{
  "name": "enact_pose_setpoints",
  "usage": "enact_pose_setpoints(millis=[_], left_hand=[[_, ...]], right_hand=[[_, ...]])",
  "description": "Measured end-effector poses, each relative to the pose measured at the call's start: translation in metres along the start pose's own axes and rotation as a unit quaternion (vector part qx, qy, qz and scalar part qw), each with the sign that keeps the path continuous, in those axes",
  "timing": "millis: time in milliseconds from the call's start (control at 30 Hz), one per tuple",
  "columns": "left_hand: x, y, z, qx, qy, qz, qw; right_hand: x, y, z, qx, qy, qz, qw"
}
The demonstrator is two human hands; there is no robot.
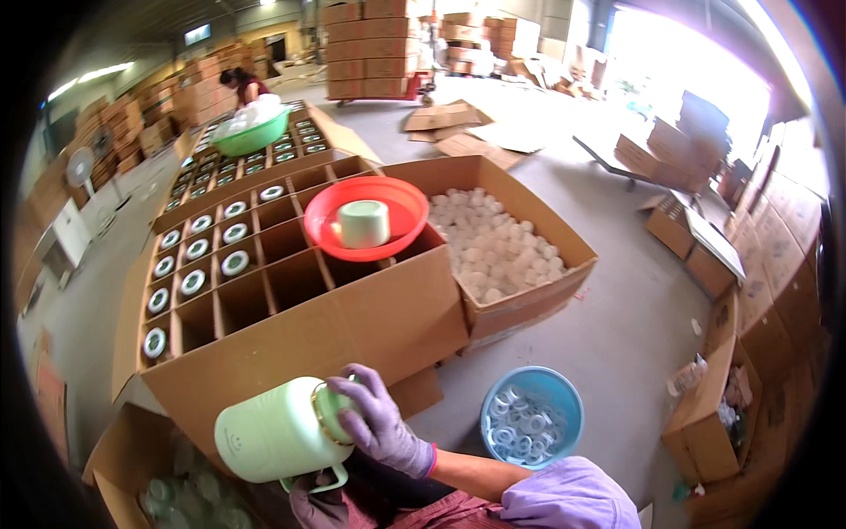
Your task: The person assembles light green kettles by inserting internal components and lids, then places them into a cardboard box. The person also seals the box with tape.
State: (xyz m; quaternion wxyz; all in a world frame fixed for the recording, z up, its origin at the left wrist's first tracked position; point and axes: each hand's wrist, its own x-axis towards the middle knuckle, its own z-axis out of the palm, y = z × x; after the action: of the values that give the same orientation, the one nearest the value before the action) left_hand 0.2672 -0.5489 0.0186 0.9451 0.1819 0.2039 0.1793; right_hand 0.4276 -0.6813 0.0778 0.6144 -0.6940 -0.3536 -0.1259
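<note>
Seemingly seating or loosening lid (330, 412) on mint-green jug (269, 430), tilting nearly sideways at near left, before divided carton (344, 331). Holding lid in right hand's (388, 432) curled grip; resting left hand (319, 506) beneath handle (340, 477), showing too dimly to tell closure. Calling next, probably, for steady turning; needing clearance from carton's near edge, finding room rightward toward blue bucket (567, 402).

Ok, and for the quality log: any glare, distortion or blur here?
Head view: glare washes out the bright doorway at upper right; fisheye bends the stacked cartons along the right rim, and the corners go dark; the white pieces look soft, while the mint-green jug's outline stays fairly clear.
</note>
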Motion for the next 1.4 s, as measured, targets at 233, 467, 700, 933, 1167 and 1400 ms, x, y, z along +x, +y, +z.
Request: enact_pose_setpoints(millis=[233,467,700,933,1167,1400], left_hand=[[0.013,0.016,0.038,-0.007,0.000,0.131,0.991],[0.020,0.024,0.024,-0.099,-0.070,0.064,0.991],[0.014,0.039,-0.008,-0.210,-0.065,0.016,0.975],[0.002,0.045,-0.025,-0.080,-0.054,0.122,0.988],[-0.005,0.049,-0.054,0.416,0.071,0.374,0.826],[-0.021,0.099,-0.040,0.164,-0.060,0.119,0.977]], right_hand=[[0.129,0.017,-0.027,-0.182,-0.071,-0.218,0.956],[0.284,0.130,-0.110,-0.404,-0.165,0.097,0.894],[0.117,-0.005,-0.013,-0.038,-0.224,-0.294,0.928],[0.042,0.028,0.041,0.118,-0.184,-0.168,0.961],[0.042,0.011,0.062,0.232,-0.264,0.126,0.928],[0.047,0.039,0.073,0.074,-0.200,-0.421,0.882]])
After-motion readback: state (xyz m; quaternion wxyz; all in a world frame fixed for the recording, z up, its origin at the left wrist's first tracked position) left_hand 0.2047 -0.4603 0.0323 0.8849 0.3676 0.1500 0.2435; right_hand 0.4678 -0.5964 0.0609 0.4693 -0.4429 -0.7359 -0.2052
